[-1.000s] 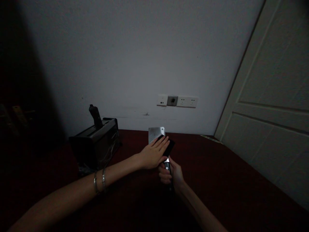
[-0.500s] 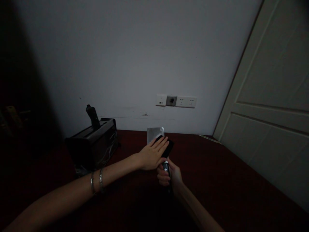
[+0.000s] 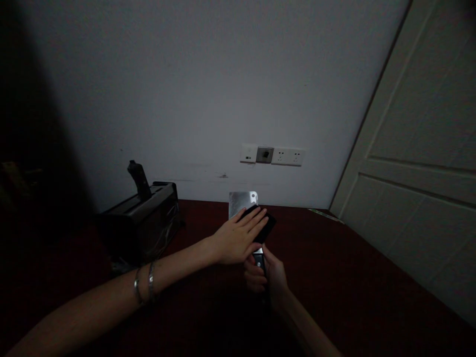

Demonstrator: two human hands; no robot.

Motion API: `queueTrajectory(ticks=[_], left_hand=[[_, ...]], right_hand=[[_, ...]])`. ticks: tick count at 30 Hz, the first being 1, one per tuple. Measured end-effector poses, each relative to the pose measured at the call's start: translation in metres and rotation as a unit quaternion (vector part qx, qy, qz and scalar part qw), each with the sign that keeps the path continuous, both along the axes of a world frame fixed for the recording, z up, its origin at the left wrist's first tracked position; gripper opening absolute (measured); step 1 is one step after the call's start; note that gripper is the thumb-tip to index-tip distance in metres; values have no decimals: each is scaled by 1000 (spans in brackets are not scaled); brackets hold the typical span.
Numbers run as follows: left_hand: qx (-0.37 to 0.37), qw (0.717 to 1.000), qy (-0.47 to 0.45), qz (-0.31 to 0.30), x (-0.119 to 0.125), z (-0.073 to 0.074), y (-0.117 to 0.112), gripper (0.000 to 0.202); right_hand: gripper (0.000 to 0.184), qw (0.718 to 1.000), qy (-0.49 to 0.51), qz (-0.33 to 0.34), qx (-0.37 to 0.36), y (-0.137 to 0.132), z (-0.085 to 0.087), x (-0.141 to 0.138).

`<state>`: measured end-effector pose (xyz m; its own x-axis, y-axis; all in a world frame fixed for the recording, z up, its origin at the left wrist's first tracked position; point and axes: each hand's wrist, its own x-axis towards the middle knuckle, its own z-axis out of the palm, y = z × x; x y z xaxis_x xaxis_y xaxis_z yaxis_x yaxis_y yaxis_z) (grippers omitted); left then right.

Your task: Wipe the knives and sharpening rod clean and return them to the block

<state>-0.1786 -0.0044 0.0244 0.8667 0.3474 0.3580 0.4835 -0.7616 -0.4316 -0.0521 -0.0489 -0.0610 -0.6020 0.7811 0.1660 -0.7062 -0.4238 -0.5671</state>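
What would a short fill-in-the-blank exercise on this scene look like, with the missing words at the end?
1. The right hand grips the cleaver by its ____.
2. The flat piece under the left hand is ____ in colour.
3. Both bracelets circle the ____ arm.
4. The sockets are mounted on the ____.

Missing words: handle; black; left; wall.

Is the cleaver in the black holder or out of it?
Out: the cleaver is gripped by its handle in the right hand, apart from the holder at the picture's left.
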Motion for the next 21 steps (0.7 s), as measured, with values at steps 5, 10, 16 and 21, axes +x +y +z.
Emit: queueTrajectory(ticks=[5, 10, 16, 21], left_hand=[[-3, 999, -18, 39, 4, 10, 31, 60], [-10, 999, -15, 35, 4, 5, 28, 60], [-4, 1000, 5, -6, -6, -1, 19, 61], [-9, 1000, -3, 16, -17, 7, 35, 60]], right_hand=[[40, 1000, 26, 12, 4, 1, 1, 1], [39, 1000, 17, 5, -5, 2, -1, 3], [41, 1000, 6, -1, -17, 3, 1, 4], [42, 1000, 9, 2, -24, 2, 0, 3]])
